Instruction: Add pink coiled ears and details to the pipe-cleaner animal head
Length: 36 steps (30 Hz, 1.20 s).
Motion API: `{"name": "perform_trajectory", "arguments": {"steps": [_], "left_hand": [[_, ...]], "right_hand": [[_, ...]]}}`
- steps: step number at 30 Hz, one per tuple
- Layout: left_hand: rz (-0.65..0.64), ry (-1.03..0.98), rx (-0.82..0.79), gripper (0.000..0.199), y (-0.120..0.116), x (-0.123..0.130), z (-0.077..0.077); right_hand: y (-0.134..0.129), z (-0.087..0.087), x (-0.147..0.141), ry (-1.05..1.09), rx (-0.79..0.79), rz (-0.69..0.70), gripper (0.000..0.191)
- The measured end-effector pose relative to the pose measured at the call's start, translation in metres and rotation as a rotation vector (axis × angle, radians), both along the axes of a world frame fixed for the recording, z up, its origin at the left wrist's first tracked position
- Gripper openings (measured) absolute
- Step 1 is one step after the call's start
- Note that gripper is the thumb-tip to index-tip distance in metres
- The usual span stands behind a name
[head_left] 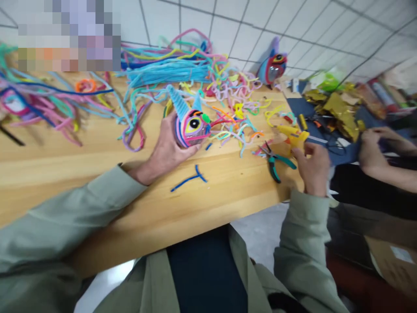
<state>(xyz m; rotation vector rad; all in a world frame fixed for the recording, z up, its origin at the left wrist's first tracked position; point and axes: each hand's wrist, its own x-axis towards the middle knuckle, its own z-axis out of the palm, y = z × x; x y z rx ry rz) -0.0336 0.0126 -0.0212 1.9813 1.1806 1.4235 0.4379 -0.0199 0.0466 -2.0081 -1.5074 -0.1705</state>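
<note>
My left hand [168, 150] is wrapped round a colorful craft figure [193, 126] with blue horns, a yellow-ringed eye and a clear round body. At the right side of the table, my right hand [312, 165] has its fingers closed on a yellow glue gun [293, 134], whose nozzle points left. Just left of that hand lie pliers [275, 163] with green and black handles, jaws apart. A short dark blue pipe cleaner piece [189, 178] rests on the wood in front of my left hand.
Bundled blue pipe cleaners [169, 73] and loose coloured scraps [241, 91] cover the wooden table [137, 226] towards the wall. A second horned figure [273, 68] stands at the back. Gold foil [339, 111] lies at the right, near another person's hands [373, 152].
</note>
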Motion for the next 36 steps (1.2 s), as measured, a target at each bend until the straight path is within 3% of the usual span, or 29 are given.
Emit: {"name": "perform_trajectory", "arguments": {"steps": [1, 3, 6, 9, 12, 15, 18, 21, 25, 31, 36], "left_hand": [[-0.007, 0.000, -0.020, 0.106, 0.001, 0.000, 0.000], [-0.008, 0.003, -0.039, 0.104, 0.002, 0.000, 0.000], [-0.003, 0.010, -0.055, 0.103, 0.003, 0.000, -0.002], [-0.015, -0.001, -0.041, 0.101, 0.004, 0.001, -0.005], [-0.023, -0.008, 0.012, 0.101, 0.008, 0.003, -0.008], [-0.017, 0.004, 0.055, 0.103, 0.011, 0.004, -0.008], [-0.007, -0.003, 0.060, 0.097, 0.010, 0.006, -0.005], [-0.004, -0.020, 0.064, 0.095, 0.007, 0.007, -0.006], [0.012, -0.048, 0.076, 0.098, 0.005, 0.009, -0.009], [-0.002, -0.037, 0.031, 0.092, 0.000, 0.008, 0.000], [0.027, 0.046, -0.038, 0.092, -0.008, 0.002, 0.002]], "right_hand": [[-0.011, 0.003, -0.013, 0.012, 0.060, 0.005, 0.021], [-0.033, 0.011, -0.054, 0.085, 0.060, 0.220, 0.016], [-0.061, 0.018, -0.133, 0.132, -0.057, 0.649, 0.008], [-0.075, 0.018, -0.203, 0.023, -0.202, 0.930, 0.011], [-0.079, 0.014, -0.251, -0.147, -0.310, 0.985, 0.022], [-0.076, 0.011, -0.279, -0.365, -0.440, 0.956, 0.021], [-0.073, 0.011, -0.290, -0.524, -0.501, 0.955, 0.023], [-0.075, 0.012, -0.281, -0.532, -0.377, 0.993, 0.028], [-0.082, 0.014, -0.256, -0.232, -0.175, 0.994, 0.028], [-0.081, 0.005, -0.249, 0.363, -0.165, 0.856, 0.013], [-0.071, -0.005, -0.251, 0.302, -0.142, 0.755, 0.008]]}}
